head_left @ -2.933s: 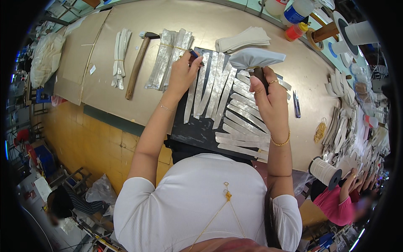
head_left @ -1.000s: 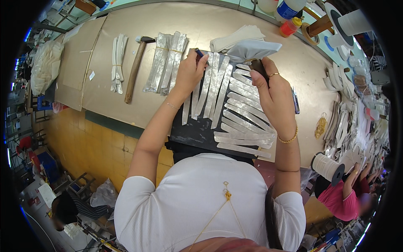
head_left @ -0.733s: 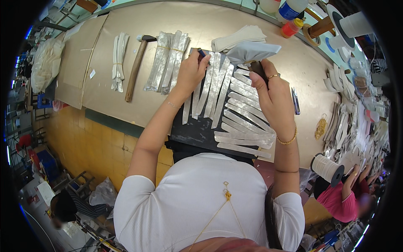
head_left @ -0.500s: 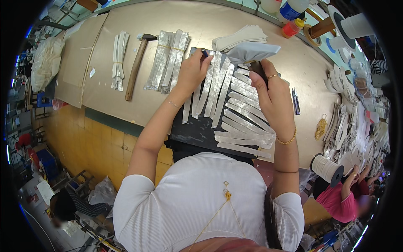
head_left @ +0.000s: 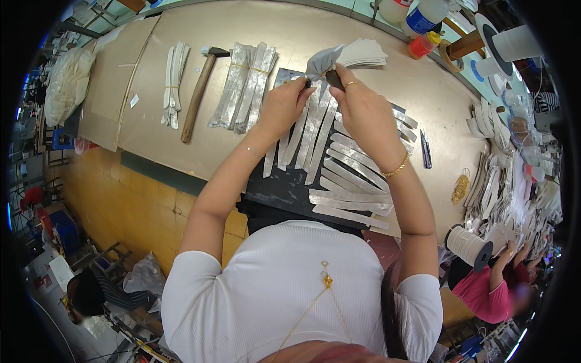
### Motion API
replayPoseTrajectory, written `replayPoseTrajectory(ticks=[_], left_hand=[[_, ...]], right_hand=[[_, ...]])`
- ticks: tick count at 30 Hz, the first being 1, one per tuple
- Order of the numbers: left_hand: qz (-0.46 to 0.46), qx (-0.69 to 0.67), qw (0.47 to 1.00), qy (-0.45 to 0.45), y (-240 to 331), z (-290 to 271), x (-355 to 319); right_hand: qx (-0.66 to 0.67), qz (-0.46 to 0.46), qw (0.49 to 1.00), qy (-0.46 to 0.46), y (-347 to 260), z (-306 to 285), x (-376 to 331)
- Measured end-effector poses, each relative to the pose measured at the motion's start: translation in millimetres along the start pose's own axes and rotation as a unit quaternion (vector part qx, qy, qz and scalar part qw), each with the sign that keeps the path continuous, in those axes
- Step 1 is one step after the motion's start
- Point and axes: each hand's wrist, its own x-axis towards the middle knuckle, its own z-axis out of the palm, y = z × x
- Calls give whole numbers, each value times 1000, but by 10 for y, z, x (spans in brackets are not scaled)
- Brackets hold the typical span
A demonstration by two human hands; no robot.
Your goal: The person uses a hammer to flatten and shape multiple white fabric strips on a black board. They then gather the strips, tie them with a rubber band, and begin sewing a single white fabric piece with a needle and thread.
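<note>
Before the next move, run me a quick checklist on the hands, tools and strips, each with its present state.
1. Right grip: ok. The right hand is closed on the dark handle of the light grey, cloth-wrapped tool.
2. Left grip: cannot tell how secure. The left hand covers most of a small dark object.
3. Gap between cloth and left hand: cannot tell; they are very close in this view.
4. Loose, flat silvery strips: ok, laid across the flat black board.
5. Hammer with long wooden handle: ok, lying left of the board, away from both hands.
</note>
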Motion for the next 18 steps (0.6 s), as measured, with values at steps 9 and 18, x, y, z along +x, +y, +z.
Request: replayPoseTrajectory(ticks=[9,18], left_hand=[[-21,50,998,-26,-136,49,21],[-171,-116,978,-30,63,-88,141]], right_hand=[[119,12,986,120,-48,-186,-157],[130,21,985,107,-19,-149,-295]])
